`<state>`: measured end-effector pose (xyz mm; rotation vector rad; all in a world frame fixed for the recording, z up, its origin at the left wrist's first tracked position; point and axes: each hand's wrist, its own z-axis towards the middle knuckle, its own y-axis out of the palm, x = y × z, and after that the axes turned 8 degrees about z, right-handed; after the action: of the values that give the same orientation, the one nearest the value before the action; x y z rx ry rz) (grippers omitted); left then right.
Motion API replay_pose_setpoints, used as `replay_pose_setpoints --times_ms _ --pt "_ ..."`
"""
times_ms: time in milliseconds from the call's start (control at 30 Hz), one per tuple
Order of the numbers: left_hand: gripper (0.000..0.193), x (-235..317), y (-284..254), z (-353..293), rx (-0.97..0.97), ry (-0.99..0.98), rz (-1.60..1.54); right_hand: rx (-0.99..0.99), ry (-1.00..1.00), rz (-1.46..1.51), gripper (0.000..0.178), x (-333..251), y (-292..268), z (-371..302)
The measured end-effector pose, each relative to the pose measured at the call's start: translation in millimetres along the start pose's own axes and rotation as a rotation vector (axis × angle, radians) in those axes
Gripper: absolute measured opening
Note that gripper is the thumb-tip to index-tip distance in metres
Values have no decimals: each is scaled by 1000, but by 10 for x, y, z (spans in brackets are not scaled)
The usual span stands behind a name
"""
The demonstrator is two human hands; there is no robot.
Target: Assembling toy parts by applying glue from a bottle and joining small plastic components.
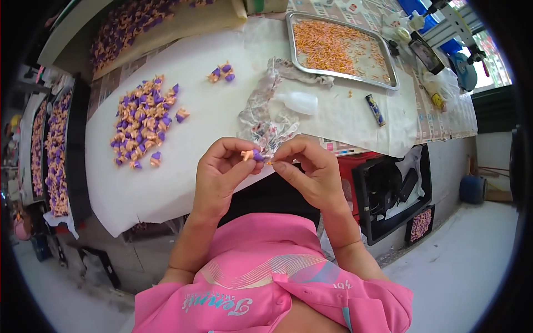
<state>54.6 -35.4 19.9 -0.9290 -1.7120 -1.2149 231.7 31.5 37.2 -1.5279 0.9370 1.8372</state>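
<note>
My left hand [215, 180] pinches a small peach-and-purple plastic figure [251, 155] between thumb and fingertips, just over the table's near edge. Close beside it, my right hand [315, 175] has thumb and forefinger pressed together on a tiny orange piece [270, 163]. That piece is near the figure's purple end; whether the two touch I cannot tell. To the left on the white sheet [205, 111] lies a pile of similar figures [141, 119], with a small cluster [222, 72] farther back. A metal tray [347, 75] at the back right holds many small orange and pink pieces.
Beyond my hands are a crumpled patterned cloth [261, 108] and a white plastic bottle [300, 102]. A dark blue tube [375, 110] lies at right, with a phone [426, 53] on a stand behind. Below the table's right side sits a black crate [369, 222]. Racks of figures [57, 150] stand far left.
</note>
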Motion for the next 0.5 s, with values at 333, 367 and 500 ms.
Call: replay_pose_setpoints --times_ms 333,367,500 --pt "20 -101 -83 -106 -113 78 29 -6 -30 -174 16 120 102 -52" --pt "20 -121 -87 -100 -127 98 25 -5 -29 -173 16 126 99 -50" --pt "20 -163 -90 -74 -148 109 44 12 -27 -198 16 144 72 -45"
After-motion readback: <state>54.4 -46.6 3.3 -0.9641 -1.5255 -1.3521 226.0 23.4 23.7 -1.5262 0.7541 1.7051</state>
